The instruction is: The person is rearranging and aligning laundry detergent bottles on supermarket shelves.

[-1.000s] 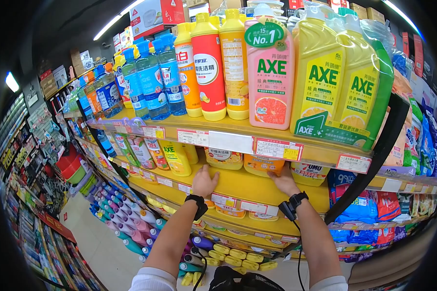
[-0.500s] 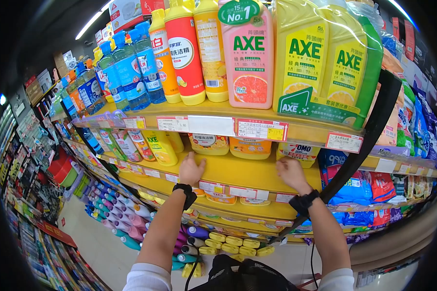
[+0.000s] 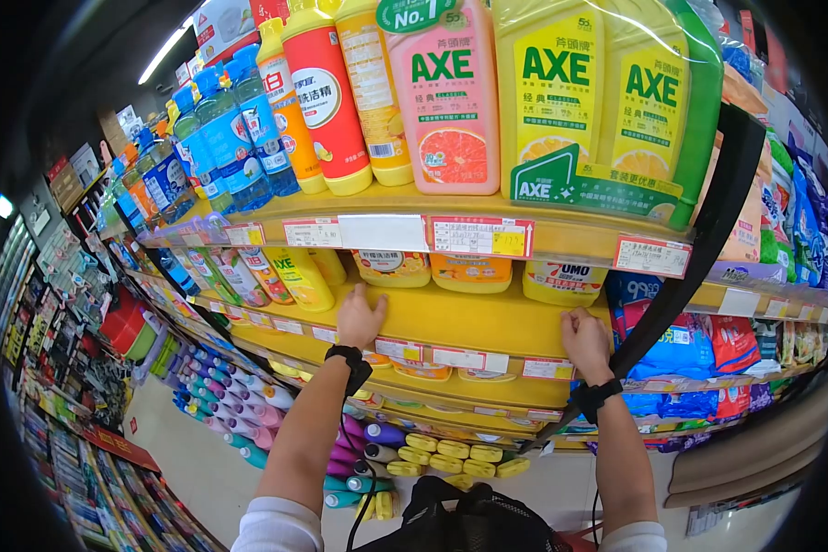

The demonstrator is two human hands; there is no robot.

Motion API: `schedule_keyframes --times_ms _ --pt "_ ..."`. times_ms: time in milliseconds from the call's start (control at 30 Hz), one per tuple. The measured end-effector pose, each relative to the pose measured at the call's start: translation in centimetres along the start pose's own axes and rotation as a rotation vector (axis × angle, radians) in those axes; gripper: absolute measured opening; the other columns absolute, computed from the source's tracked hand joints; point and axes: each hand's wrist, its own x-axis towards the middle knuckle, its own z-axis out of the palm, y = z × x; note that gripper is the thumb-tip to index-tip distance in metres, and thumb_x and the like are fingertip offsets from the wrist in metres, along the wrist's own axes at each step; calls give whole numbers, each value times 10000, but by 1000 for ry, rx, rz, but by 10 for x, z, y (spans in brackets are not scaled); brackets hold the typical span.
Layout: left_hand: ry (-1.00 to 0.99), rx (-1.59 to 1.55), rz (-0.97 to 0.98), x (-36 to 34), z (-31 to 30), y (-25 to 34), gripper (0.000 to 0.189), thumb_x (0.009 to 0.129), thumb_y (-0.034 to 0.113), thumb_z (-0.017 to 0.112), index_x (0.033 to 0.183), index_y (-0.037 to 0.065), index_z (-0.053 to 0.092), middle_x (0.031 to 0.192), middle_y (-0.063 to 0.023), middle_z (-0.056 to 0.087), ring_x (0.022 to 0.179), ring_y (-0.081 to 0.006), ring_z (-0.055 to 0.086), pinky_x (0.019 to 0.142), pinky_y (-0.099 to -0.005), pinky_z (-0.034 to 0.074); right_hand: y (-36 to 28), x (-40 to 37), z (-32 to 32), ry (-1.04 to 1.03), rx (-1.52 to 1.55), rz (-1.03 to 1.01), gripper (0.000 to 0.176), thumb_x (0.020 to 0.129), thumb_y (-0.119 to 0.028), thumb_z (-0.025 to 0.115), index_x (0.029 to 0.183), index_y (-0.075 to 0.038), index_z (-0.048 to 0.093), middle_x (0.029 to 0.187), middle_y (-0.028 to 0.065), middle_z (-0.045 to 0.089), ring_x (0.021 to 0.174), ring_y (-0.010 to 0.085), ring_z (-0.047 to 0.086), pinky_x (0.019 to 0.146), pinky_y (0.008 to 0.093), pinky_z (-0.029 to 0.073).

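My left hand (image 3: 361,317) rests on the yellow shelf board (image 3: 460,322), its thumb and fingers apart with nothing between them. To its left stands a yellow AXE bottle (image 3: 301,281). Close to the shelf's right end, my right hand (image 3: 586,342) has its fingers curled in and no object shows in them. Just behind it is a yellow OMO bottle (image 3: 564,283), apart from the fingers. An orange-labelled bottle (image 3: 471,274) and a lemon dish soap bottle (image 3: 393,267) stand further along that row, their tops hidden by the shelf above.
Large AXE bottles (image 3: 552,110), a pink bottle (image 3: 446,101) and a red bottle (image 3: 327,101) fill the upper shelf. A black post (image 3: 699,248) stands right of my right hand. Several coloured bottles (image 3: 239,405) are on the floor at left.
My right hand has moved right and slightly down, away from the front of the OMO bottle, whose label now shows more fully. My left hand has stayed nearly in place.
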Motion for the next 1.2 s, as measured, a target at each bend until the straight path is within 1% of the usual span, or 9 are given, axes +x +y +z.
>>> schedule_keyframes --times_ms 267,367,467,567,667,767,967,1067,1200 --pt "14 -28 23 0 -1 2 499 886 339 658 1179 -54 561 1110 -298 634 1023 -441 619 890 -481 504 -4 -3 -4 -20 14 24 247 934 -264 600 860 -38 667 754 159 696 747 386 669 716 498 507" --pt "23 -7 29 1 1 -1 497 885 341 657 1179 -48 561 1101 -295 639 1016 -441 624 883 -482 506 5 -2 4 44 20 -55 246 921 -239 628 839 -10 657 710 176 672 680 381 663 625 470 509" --pt "22 -30 35 1 0 0 500 879 340 663 1181 -45 562 1090 -293 644 1007 -438 629 876 -483 509 1 -3 1 36 5 -53 238 916 -228 635 834 -6 653 707 174 674 676 376 666 623 466 512" --pt "27 -13 39 2 2 -4 500 874 338 668 1179 -45 564 1090 -292 645 1004 -436 630 873 -483 510 -2 -3 -2 -44 0 12 228 924 -241 604 850 -29 647 792 175 700 773 390 670 731 499 501" --pt "36 -29 47 1 0 -2 499 870 336 673 1178 -42 566 1086 -287 648 1000 -431 633 869 -483 511 -5 -4 -4 -55 15 7 216 918 -230 611 846 -27 638 794 170 698 780 386 670 731 497 501" --pt "34 -41 45 0 -1 -1 497 870 332 671 1186 -38 567 1094 -287 647 1008 -427 633 876 -476 512 0 -4 2 20 -11 -78 207 901 -213 652 833 -17 642 682 134 667 663 342 660 619 446 503" --pt "27 -43 33 0 0 -2 493 870 324 667 1197 -32 571 1117 -278 645 1024 -426 630 894 -468 510 2 -5 4 33 -14 -81 204 890 -210 665 823 -21 634 672 127 661 657 338 659 616 448 502" --pt "33 -34 22 0 1 -2 490 870 322 667 1190 -37 572 1112 -277 646 1021 -426 630 891 -470 510 -9 -5 -6 -90 1 23 200 907 -216 627 855 -23 621 818 169 694 785 384 665 731 490 504" --pt "25 -35 26 0 -2 2 498 867 322 669 1190 -44 566 1097 -285 646 1011 -428 632 885 -472 510 -7 -5 -6 -85 -25 8 200 908 -215 626 861 -21 618 825 174 692 788 389 664 733 492 504"
